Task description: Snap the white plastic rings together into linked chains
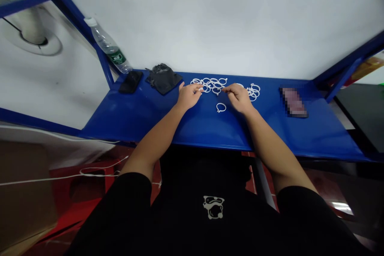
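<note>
Several white plastic rings, each with a small tab, lie in an overlapping cluster at the back of the blue table. At the cluster's left side my left hand has its thumb and index finger closed on the edge of a white ring. My right hand is closed in a pinch, its fingertips at a white ring on the cluster's near side. One single ring lies apart, nearer to me, between the hands. Another group of rings sits just beyond my right hand, which partly hides it.
The blue table backs onto a white wall. On its left are a clear bottle, a black phone and a black pouch. A pixelated flat object lies at right. Blue frame bars rise at both ends.
</note>
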`<action>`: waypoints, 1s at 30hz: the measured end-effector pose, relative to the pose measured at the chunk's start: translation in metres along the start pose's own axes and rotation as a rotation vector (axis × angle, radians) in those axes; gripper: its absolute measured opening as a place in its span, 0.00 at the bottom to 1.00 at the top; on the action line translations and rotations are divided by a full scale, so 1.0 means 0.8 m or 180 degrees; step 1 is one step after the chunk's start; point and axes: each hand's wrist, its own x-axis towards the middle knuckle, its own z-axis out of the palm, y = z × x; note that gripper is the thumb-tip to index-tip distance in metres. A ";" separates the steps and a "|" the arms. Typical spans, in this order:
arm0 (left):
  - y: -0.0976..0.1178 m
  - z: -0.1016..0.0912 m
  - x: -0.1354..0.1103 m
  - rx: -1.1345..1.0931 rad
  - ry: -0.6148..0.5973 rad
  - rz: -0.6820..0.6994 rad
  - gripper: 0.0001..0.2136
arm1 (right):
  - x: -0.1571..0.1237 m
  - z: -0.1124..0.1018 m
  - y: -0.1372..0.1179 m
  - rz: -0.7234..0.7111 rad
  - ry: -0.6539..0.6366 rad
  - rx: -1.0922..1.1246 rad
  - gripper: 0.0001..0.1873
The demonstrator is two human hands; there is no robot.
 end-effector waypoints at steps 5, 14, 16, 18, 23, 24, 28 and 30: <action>0.000 0.001 -0.001 0.0057 0.0066 0.0047 0.06 | 0.000 0.001 0.003 0.0069 -0.0055 0.0008 0.23; 0.001 0.002 0.000 0.0088 0.0186 0.0133 0.06 | 0.002 0.003 0.007 0.0025 -0.0189 0.0039 0.29; 0.001 0.002 0.001 0.0087 0.0242 0.0155 0.06 | 0.002 0.003 0.007 0.0026 -0.0228 0.0044 0.29; 0.001 0.002 0.001 0.0092 0.0286 0.0173 0.06 | 0.001 0.002 0.006 0.0025 -0.0203 0.0039 0.27; 0.003 0.002 0.000 0.0156 0.0254 0.0165 0.07 | 0.001 -0.004 0.005 0.0098 -0.0073 0.0129 0.24; 0.004 0.001 0.000 0.0168 0.0251 0.0162 0.07 | 0.001 -0.004 0.005 0.0122 -0.0085 0.0145 0.23; 0.000 0.001 0.002 0.0186 0.0311 0.0185 0.08 | 0.003 -0.004 0.006 0.0182 -0.0193 0.0111 0.21; -0.003 0.000 0.004 0.0171 0.0308 0.0223 0.09 | 0.003 -0.003 0.007 0.0169 -0.0206 0.0105 0.20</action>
